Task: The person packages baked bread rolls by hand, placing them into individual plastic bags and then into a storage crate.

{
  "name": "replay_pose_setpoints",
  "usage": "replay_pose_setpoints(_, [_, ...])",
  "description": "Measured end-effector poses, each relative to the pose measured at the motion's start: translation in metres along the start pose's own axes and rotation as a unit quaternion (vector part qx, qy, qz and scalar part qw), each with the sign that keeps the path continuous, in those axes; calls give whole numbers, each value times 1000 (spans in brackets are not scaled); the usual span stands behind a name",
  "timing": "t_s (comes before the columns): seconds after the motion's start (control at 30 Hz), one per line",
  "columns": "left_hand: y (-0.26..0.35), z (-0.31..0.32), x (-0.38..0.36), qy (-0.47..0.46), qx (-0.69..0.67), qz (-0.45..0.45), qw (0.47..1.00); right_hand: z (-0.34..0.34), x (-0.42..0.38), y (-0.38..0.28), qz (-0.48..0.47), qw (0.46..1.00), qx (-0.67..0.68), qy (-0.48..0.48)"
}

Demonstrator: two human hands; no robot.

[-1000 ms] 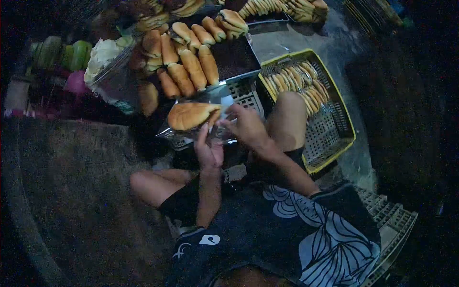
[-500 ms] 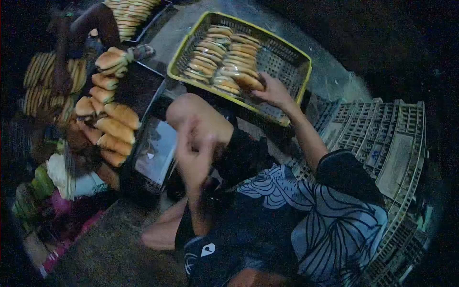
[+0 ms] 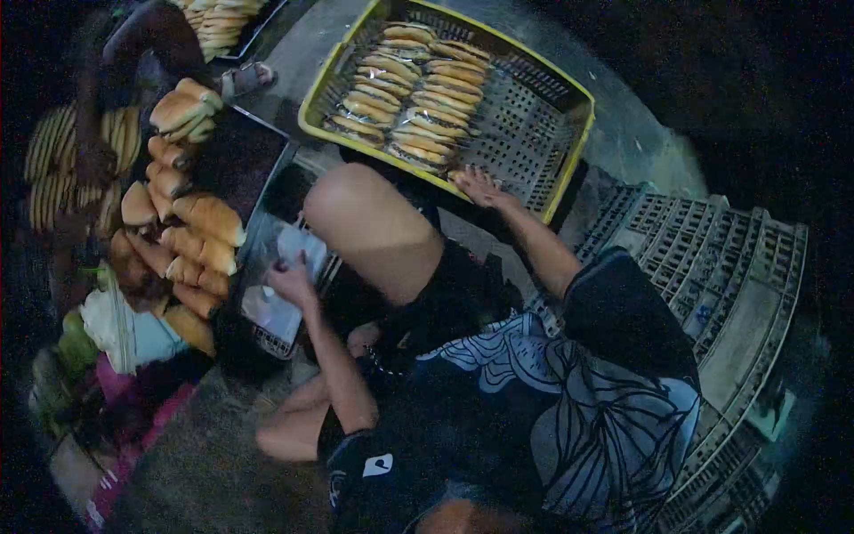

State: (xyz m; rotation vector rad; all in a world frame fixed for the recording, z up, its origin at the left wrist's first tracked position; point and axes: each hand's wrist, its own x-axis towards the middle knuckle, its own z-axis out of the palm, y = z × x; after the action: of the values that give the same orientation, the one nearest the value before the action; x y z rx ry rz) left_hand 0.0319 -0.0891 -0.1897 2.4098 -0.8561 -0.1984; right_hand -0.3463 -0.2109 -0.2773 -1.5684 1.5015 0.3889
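1. My right hand [image 3: 480, 189] is open, its fingers spread and its palm down, reaching over the near rim of the yellow crate [image 3: 525, 116].
2. Its fingertips are at the near end of the bagged buns [image 3: 449, 98]; part of one bun shows there, and I can't tell whether I press on it or only hover over it.
3. The bagged buns stand on edge in two rows, packed against each other, in the left part of the crate; the holes of its floor show to the right of them.
4. My left hand [image 3: 292, 283] is over the plastic bags [image 3: 271, 311], its fingers bent; I can't tell whether they pinch one.
5. The plastic bags lie flat on a low basket [image 3: 271, 343], just left of my raised knee [image 3: 360, 209].
6. Beyond that basket is a dark tray [image 3: 240, 165] with a metal edge, and loose buns [image 3: 209, 218] are heaped along its left side.
7. Farther left, in the dimness, another person's hand [image 3: 96, 162] is at a pile of buns [image 3: 53, 169]; that person's sandalled foot [image 3: 251, 78] rests near the far end of the tray.
8. Grey crates [image 3: 712, 258] lie on my right, beyond my sleeve [image 3: 627, 303].
9. At far left are a white bag [image 3: 108, 325] and a pink cloth [image 3: 114, 378].
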Motion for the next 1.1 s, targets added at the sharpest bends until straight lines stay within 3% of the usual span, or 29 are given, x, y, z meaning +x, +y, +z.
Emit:
replay_pose_setpoints(0.03, [-13, 9, 5, 27, 106, 52, 993, 18, 29, 24, -18, 999, -40, 26])
replay_pose_setpoints(0.07, [-10, 6, 7, 40, 112, 44, 992, 10, 30, 16, -49, 992, -79, 81])
replay_pose_setpoints(0.1, [-3, 0, 6, -22, 21, -4, 1000, 0, 29, 7, -74, 980, -121, 139])
replay_pose_setpoints(0.13, [-2, -10, 4, -77, -70, -52, 993, -27, -3, -28, -136, 968, -46, 205])
replay_pose_setpoints(0.17, [-6, -21, 3, -49, -62, -63, 995, -53, -44, -68, -198, 944, 35, 263])
replay_pose_setpoints(0.2, [-11, -32, 1, -56, -132, -48, 989, -73, -82, -114, -199, 920, 212, 262])
replay_pose_setpoints(0.23, [-18, -42, -1, -65, -204, -27, 976, -83, -117, -158, -186, 872, 379, 249])
replay_pose_setpoints(0.3, [-21, -80, -9, -63, -223, -20, 973, -74, -172, -228, -387, 847, 320, 176])
replay_pose_setpoints(0.33, [-16, -98, -17, -86, -249, -7, 965, -51, -185, -251, -443, 861, 234, 87])
replay_pose_setpoints(0.4, [8, -132, -39, -182, -366, -62, 911, -12, -203, -294, -539, 833, 87, -82])
replay_pose_setpoints(0.47, [50, -151, -75, -165, -447, -28, 879, 34, -184, -287, -608, 787, 105, -17])
replay_pose_setpoints(0.5, [53, -156, -82, -153, -453, -25, 878, 31, -193, -286, -617, 781, 96, -19])
replay_pose_setpoints(0.57, [54, -158, -94, -179, -406, -103, 890, 19, -209, -272, -518, 849, 60, -80])
replay_pose_setpoints(0.6, [55, -154, -102, -168, -415, -102, 888, 25, -213, -260, -525, 846, 48, -81])
replay_pose_setpoints(0.67, [61, -146, -114, -207, -312, -159, 914, 45, -215, -232, -510, 852, 64, 102])
replay_pose_setpoints(0.7, [84, -159, -112, -176, -262, -74, 946, 52, -215, -227, -514, 850, 53, 104])
replay_pose_setpoints(0.77, [84, -157, -108, -152, -297, -47, 942, 58, -212, -226, -487, 847, 92, 194])
replay_pose_setpoints(0.8, [84, -157, -105, -134, -319, -21, 938, 55, -212, -232, -494, 844, 84, 194])
replay_pose_setpoints(0.83, [84, -158, -104, -127, -325, -20, 937, 52, -213, -239, -417, 897, 77, 123])
replay_pose_setpoints(0.87, [86, -159, -103, -76, -277, 39, 957, 48, -214, -246, -335, 938, 70, 52])
replay_pose_setpoints(0.9, [88, -161, -103, -22, -226, 98, 969, 36, -213, -254, -341, 936, 64, 54])
replay_pose_setpoints(0.93, [88, -163, -104, 32, -170, 156, 973, 17, -209, -262, -333, 816, 392, -265])
replay_pose_setpoints(1.0, [73, -155, -105, -131, -259, 102, 951, -2, -205, -290, -244, 517, 626, -530])
replay_pose_setpoints(1.07, [83, -151, -100, 64, -287, 201, 935, 9, -209, -330, -294, 604, 691, -267])
replay_pose_setpoints(1.1, [89, -144, -94, 143, -434, 84, 886, 18, -210, -342, -330, 514, 738, -284])
